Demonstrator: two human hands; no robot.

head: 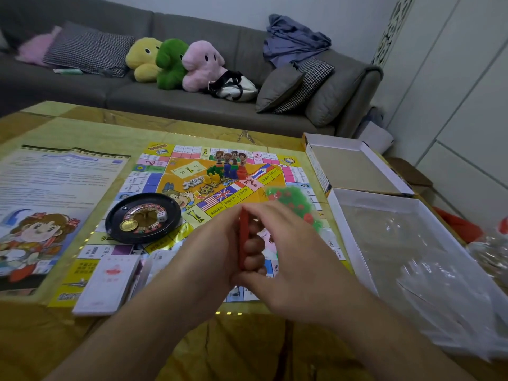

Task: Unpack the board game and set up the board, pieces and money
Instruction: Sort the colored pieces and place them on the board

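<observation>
The game board (154, 171) lies unfolded on the table. Both hands meet above its near edge around a thin red stack (243, 229) held upright. My left hand (209, 251) grips it from the left and my right hand (286, 251) wraps it from the right. A black roulette wheel (143, 217) with a white die in it sits on the board's left part. Coloured player figures (228, 167) stand at the board's centre. A clear bag of green and red pieces (294, 200) lies at the board's right. A white card stack (110, 281) rests at the near left.
A printed rules sheet (52, 199) lies left of the board. Two open box halves (354, 166) (357, 259) stand at the right, the nearer one holding clear plastic wrap (428, 273). A grey sofa (192, 105) with plush toys and cushions runs behind the table.
</observation>
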